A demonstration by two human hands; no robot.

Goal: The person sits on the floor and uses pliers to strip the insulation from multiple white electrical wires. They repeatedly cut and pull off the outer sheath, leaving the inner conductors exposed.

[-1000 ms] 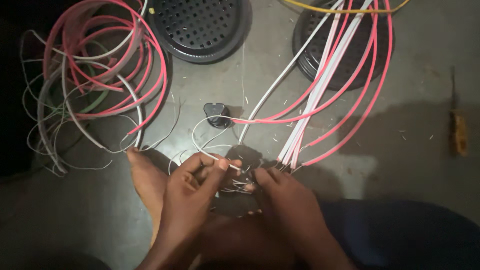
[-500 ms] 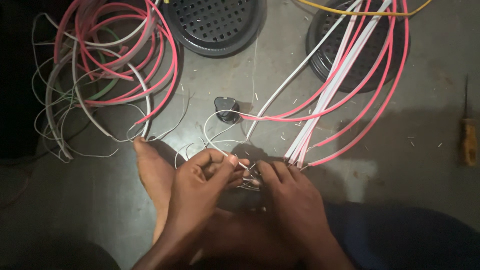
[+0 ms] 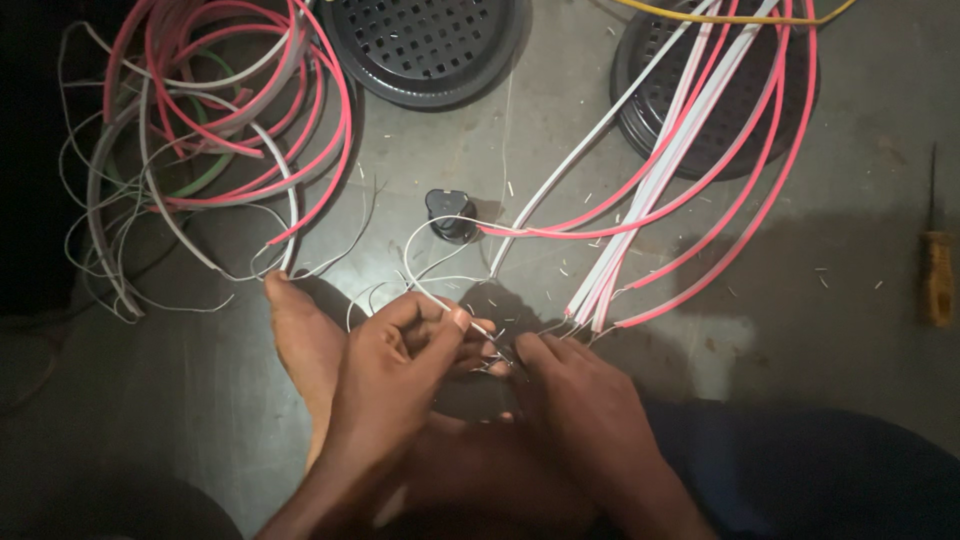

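Concrete floor point(image 3: 800, 330), grey, dim and flecked with wire clippings, carries pink-and-white cable coils point(image 3: 215, 130), two black round grilles point(image 3: 425, 45) and a yellow-handled screwdriver point(image 3: 937, 270). Left hand point(image 3: 395, 375) pinches a thin white wire point(image 3: 440, 300) between thumb and forefinger. Right hand point(image 3: 575, 410) is closed on its bare end just beside it, low in the middle.

Hands point(image 3: 480, 375) on thin white wire point(image 3: 440, 300)
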